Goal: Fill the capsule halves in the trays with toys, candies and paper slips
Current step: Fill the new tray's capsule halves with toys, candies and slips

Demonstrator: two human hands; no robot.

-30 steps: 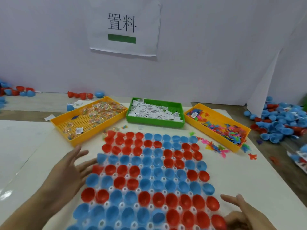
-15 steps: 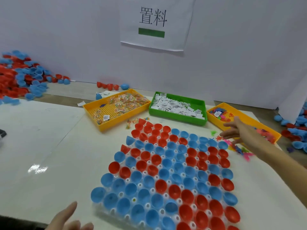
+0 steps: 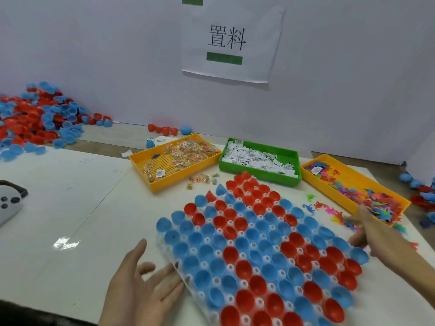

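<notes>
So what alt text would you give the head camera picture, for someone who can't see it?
A person's open left hand rests against a clear tray of empty red and blue capsule halves, while the blurred right hand reaches toward scattered toys. Behind stand bins of candies, paper slips and toys.

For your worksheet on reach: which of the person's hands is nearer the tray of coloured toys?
Right. The right hand hovers beside the toy tray, at its near end. The left hand lies far off, at the capsule tray's left edge.
</notes>
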